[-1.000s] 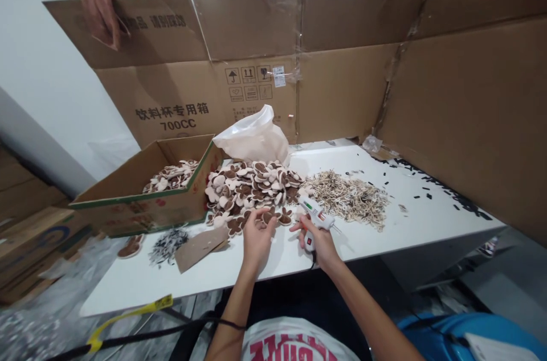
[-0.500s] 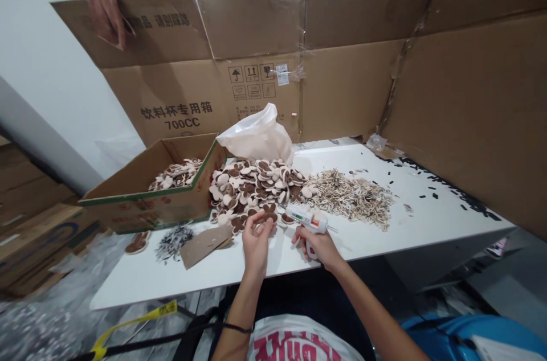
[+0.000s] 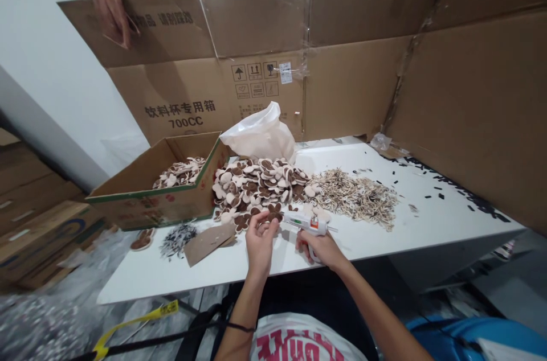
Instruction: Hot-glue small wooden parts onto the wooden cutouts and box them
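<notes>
While the Left Hand (image 3: 259,242) Pinches a Brown Patch (image 3: 274,212), the Right Hand (image 3: 321,248) Levels a Glue Gun (image 3: 310,223)

Where the far left edge of the cardboard wall (image 3: 350,76) stands up, another person's hand (image 3: 113,16) hangs over its top. Below it sits an open box (image 3: 154,208) with a heap of brown-and-white pieces inside. In front of the box, on the white bench (image 3: 285,255), come a single loose piece (image 3: 142,240), a tuft of dark and pale strips (image 3: 177,240) and a flat brown card (image 3: 207,243).

Next is the left forearm, rising from the lower edge with the hand upright, fingers curled and thumb bent across to meet them. Its grip is clamped on the patch, near the edge. The patch is held up over the bench, just in front of the big pile (image 3: 256,184); it has a lobed outline, a dark brown face and a thin pale rim.

Immediately to its right is the nozzle of the glue gun, pointing left at the patch; whether they touch I cannot tell. The gun lies nearly level, white, with an orange-and-white label and a clear rod sticking out behind. The right forearm slants in from the lower right, and this hand's grip is closed around the handle, knuckles outward.

Farther right spread a mound of beige loops (image 3: 361,199) and, along the wall, scattered black pieces (image 3: 501,216).
</notes>
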Tool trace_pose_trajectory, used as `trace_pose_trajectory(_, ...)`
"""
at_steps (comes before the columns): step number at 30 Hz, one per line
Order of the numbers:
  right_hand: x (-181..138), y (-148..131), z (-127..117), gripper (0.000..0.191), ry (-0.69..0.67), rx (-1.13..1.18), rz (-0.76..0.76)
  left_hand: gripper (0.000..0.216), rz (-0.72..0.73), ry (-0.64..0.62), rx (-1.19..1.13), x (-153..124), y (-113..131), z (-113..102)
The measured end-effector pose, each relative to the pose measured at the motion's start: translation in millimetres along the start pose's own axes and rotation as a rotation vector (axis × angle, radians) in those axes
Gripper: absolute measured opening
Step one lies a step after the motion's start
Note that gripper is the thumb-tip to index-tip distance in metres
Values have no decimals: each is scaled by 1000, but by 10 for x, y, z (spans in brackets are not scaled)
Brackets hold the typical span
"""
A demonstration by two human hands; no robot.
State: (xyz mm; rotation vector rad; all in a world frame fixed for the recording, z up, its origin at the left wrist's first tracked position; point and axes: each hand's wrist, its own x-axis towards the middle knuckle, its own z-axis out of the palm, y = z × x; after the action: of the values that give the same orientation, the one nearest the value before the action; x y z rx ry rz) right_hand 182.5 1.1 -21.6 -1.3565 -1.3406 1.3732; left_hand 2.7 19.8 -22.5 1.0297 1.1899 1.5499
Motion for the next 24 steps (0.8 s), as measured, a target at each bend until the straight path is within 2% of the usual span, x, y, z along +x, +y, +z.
trace_pose_trajectory(15,11,29,5,32,-10,-24,-33,49,35,17,-6,8,1,2)
trace_pose_trajectory(24,-20,-42,6,32,-16,-22,-9,51,42,11,19,24,-65,-40)
